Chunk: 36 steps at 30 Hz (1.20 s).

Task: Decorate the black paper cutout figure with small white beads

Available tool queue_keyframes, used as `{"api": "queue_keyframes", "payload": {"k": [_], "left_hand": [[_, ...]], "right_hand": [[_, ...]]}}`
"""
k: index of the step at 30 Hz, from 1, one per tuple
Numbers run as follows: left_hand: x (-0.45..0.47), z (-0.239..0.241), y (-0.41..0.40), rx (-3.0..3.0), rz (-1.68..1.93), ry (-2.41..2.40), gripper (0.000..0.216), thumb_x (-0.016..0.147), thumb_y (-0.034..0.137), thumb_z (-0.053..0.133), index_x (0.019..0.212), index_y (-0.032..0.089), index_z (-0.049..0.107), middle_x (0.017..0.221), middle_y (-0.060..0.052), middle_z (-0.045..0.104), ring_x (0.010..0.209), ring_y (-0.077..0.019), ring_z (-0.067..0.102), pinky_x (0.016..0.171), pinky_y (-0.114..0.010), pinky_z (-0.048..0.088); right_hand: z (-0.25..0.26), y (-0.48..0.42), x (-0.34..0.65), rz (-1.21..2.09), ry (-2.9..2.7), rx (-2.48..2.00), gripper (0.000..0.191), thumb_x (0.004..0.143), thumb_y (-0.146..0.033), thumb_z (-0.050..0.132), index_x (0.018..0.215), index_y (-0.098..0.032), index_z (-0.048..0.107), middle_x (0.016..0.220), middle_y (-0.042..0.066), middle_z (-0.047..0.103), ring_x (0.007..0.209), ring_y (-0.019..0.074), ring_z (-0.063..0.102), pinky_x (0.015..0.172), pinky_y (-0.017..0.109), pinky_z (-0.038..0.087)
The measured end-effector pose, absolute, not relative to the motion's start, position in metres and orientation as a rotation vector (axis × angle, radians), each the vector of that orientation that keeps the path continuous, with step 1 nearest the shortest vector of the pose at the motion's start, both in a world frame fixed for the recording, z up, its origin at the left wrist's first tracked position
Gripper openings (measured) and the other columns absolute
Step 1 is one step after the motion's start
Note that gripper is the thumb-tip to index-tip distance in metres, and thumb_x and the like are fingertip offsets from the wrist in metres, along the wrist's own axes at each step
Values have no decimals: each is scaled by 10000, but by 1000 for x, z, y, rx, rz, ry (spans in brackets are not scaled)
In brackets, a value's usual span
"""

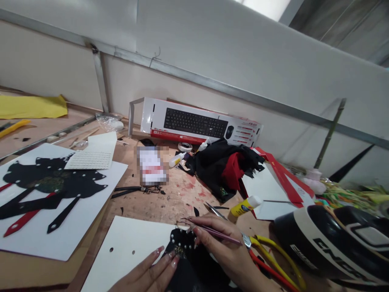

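Black fabric piece [185, 275] is lying at the bottom centre of the head view, set with white beads along its upper edge; its lower part is running out of the frame. A white board [121, 239] is extending to its left. I am resting the left hand [152, 272] with fingers extended and its grip open, the fingertips touching the left side of the black fabric piece. With the right hand [227, 245] I am gripping a slim pink tool [221, 235], closing thumb and fingers around it; its tip end is pointing left, near the beaded edge. I cannot tell whether the tip is touching a bead.

Beyond the right hand, a yellow glue stick [246, 206] is lying tilted. A tool with yellow and red handles [246, 241] is lying beside the right wrist, the hand partly covering it. At far right, a dark container [291, 231] with white lettering is occupying the corner.

On the left, a sheet of white beads [89, 160] is overlapping a larger black cutout [18, 174]. At the back, a keyboard box [194, 121] is leaning against the wall [194, 44]
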<state>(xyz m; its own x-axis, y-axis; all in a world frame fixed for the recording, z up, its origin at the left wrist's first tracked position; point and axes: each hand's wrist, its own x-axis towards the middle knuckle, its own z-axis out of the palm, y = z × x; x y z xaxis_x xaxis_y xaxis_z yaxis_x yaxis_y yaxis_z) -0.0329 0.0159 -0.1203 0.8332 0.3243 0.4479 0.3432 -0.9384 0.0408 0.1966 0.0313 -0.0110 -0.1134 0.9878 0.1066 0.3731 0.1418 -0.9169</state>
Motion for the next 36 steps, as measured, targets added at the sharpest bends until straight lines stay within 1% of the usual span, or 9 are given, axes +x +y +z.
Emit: {"api": "queue_keyframes", "payload": {"k": [4,9,12,16,19,22,30,33,36], "left_hand": [[-32,-124,13,-2959,-723,-575,454,957,285,523,1387,163,443,1383,-48,585,1278,-171,532,1123,-256,366],[-34,-125,12,-2947,-727,-593,461,949,304,536,1381,172,448,1373,-48,594,1259,-185,551,1120,-286,376],[-34,-125,12,-2939,-729,-591,443,951,305,534,1364,164,460,1372,-54,593,1254,-187,556,1114,-297,384],[-35,-123,12,-2934,-732,-569,429,944,294,549,1349,173,474,1376,-43,591,1251,-176,558,1117,-282,377],[-36,-121,13,-2933,-734,-551,402,951,288,538,1331,169,491,1355,-44,608,1237,-174,570,1113,-282,383],[-36,-119,13,-2935,-733,-541,399,956,274,527,1334,154,486,1380,-60,586,1260,-176,550,1112,-278,384],[-39,-121,14,-2948,-730,-526,533,940,242,556,1426,156,355,1435,-71,528,1305,-176,501,1169,-297,287],[-40,-121,14,-2956,-723,-522,511,939,240,556,1415,195,374,1432,-35,535,1297,-163,508,1155,-275,311],[-38,-120,13,-2948,-726,-548,470,949,272,537,1397,200,414,1394,-25,575,1286,-165,521,1137,-264,348]], "right_hand": [[-8,27,196,960,-1681,-1290,166,854,-299,699,993,-253,777,830,59,742,627,152,680,560,234,551],[-7,25,193,931,-1757,-1241,164,858,-267,696,1001,-257,775,812,58,747,730,182,701,644,264,572],[-7,25,192,925,-1808,-1221,191,863,-237,689,1035,-268,765,869,61,764,775,184,709,688,272,573],[-6,23,192,942,-1823,-1182,202,860,-207,688,1034,-273,765,885,55,765,783,176,710,691,258,568],[-5,23,191,958,-1759,-1218,175,850,-228,700,1007,-256,771,840,52,754,755,175,707,675,254,568],[-4,26,191,989,-1665,-1290,140,842,-267,710,959,-234,780,803,49,739,709,168,700,652,251,567],[-3,29,188,1108,-1616,-1371,190,835,-346,713,963,-226,786,828,53,752,713,166,698,654,244,567],[-4,29,187,1103,-1627,-1375,207,839,-368,707,967,-226,786,834,58,755,715,172,700,645,248,568],[-7,29,187,1109,-1600,-1365,216,831,-380,715,950,-215,787,810,58,749,669,164,693,613,246,567]]}}
